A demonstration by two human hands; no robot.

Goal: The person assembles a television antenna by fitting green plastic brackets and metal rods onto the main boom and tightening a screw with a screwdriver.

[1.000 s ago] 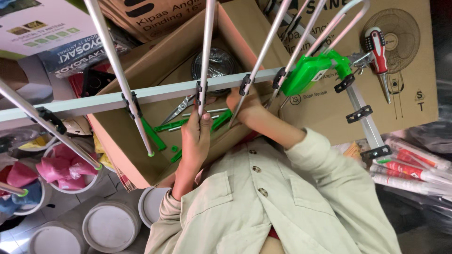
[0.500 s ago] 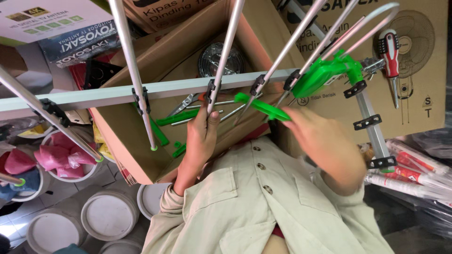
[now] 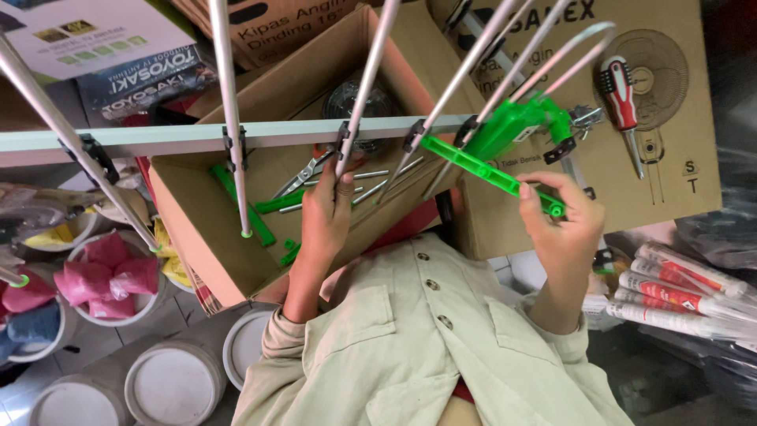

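The right hand (image 3: 561, 225) grips a green bar (image 3: 489, 172) by its lower end, just below the green bracket (image 3: 516, 125). The left hand (image 3: 327, 211) clasps a metal rod (image 3: 364, 91) over the open box (image 3: 201, 229). Fitting seems underway; next, align bar with bracket.

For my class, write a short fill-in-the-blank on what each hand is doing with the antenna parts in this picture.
1. The right hand holds a long plastic bar coloured ____.
2. The left hand grips a thin ____ rod.
3. Pliers lie inside the open ____ box.
4. A screwdriver with a red-and-white handle lies on a flat carton printed with a drawing of a ____.

Missing words: green; metal; cardboard; fan
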